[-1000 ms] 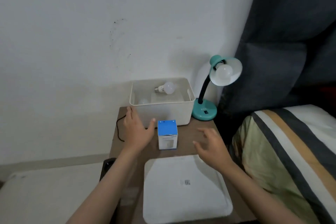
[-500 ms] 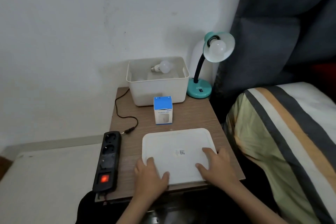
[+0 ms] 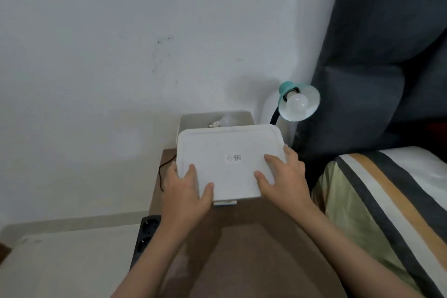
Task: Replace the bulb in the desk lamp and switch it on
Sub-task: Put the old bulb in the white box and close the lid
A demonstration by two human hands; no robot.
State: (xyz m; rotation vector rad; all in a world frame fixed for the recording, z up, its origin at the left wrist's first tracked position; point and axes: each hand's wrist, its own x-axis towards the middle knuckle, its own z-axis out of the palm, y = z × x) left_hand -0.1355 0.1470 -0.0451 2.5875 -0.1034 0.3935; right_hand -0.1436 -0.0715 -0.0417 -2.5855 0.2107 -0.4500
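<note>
A teal desk lamp [image 3: 298, 101] stands at the table's far right corner with a white bulb [image 3: 297, 103] in its shade; its base is hidden. A white storage box [image 3: 191, 118] sits left of it with a loose bulb [image 3: 223, 121] inside. I hold the white lid [image 3: 229, 159] lifted and tilted in front of the box. My left hand [image 3: 185, 193] grips its near left corner and my right hand [image 3: 281, 178] its near right edge. Only the bottom edge of the small bulb carton [image 3: 225, 203] shows below the lid.
The wooden bedside table [image 3: 242, 249] stands against a white wall. A black power strip [image 3: 145, 234] lies on its left edge, with a black cable [image 3: 164, 169] running toward the box. A striped bed [image 3: 387, 201] and dark curtain [image 3: 387, 55] are on the right.
The lid lay flat on the table's near part half a second ago; both hands have since taken hold of it and raised it toward the box, hiding the carton.
</note>
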